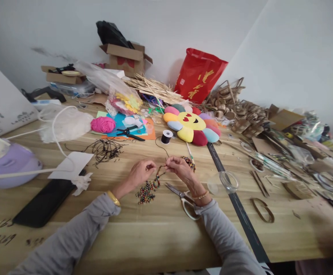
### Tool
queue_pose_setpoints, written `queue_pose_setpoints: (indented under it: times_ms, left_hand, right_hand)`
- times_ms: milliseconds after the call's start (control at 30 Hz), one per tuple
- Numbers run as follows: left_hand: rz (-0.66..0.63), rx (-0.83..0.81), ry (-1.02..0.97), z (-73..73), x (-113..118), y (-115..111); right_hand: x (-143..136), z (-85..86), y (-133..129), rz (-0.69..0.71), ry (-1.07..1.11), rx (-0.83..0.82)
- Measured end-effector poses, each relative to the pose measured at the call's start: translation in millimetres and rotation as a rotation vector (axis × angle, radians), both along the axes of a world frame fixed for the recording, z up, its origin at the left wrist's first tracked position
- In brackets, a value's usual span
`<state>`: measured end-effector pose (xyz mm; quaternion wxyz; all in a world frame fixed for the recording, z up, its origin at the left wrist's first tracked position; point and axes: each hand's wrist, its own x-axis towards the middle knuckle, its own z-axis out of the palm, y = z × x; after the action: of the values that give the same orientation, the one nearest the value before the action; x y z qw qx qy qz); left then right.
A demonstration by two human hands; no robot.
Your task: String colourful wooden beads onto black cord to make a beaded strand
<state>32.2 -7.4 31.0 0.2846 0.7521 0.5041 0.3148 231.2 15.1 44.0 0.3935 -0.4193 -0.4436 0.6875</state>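
"Take the bead pile [145, 192] as the clock's centre. What's leftmost?"

"A purple machine [12, 166], cut off by the view's edge, at nine o'clock. Then a flat black case [44, 202], also nearly nine, partly under white paper [71, 165]."

"And next?"

"Pink yarn [102, 125] and tangled black cord [107, 151], both around eleven. Black-handled pliers [129, 132] lie between eleven and twelve, on coloured sheets [150, 130]."

"The left hand [143, 171]?"

"Just beyond the pile, near twelve. Its fingers are curled, thumb toward the fingertips; I can't tell whether they grip anything."

"Where's the beaded string [157, 179]?"

"It runs from beside the pile towards one o'clock, up to the right hand [180, 167], which sits at two. Thumb and fingers there pinch the string's upper end."

"What's around that hand?"

"The spool [166, 136] of black thread stands at one. A bunch of beads [191, 164] lies just behind the hand, at two. The scissors [183, 198] are at three, by the right wrist. The flower cushion [193, 124] lies at one, beyond the hand."

"Farthest right?"

"A clear round container [225, 182] at three, touching a dark strip [235, 202] on the table [126, 236]."
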Motion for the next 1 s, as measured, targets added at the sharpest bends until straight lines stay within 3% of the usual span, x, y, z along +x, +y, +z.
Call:
queue_pose_setpoints:
  times_ms: [167, 333, 633, 900, 1000]
  left_hand:
    - [-0.101, 0.003, 0.224, -5.6, -4, 13]
    - [-0.162, 0.015, 0.274, -6.3, 14, 26]
    - [-0.236, 0.0, 0.333, -2.0, 54, 34]
    - [-0.308, -0.013, 0.266, -2.5, 52, 27]
    - [-0.32, -0.064, 0.193, 3.1, 48, 29]
  right_hand:
    - [13, 8.5, -13, 0.111, -0.087, 0.082]
    - [26, 22.9, -32, 0.213, -0.149, 0.152]
    - [44, 2.2, -53, 0.115, -0.139, 0.085]
    - [38, 7.1, -58, 0.111, -0.149, 0.067]
    - [37, 10.8, -61, 0.114, -0.195, 0.142]
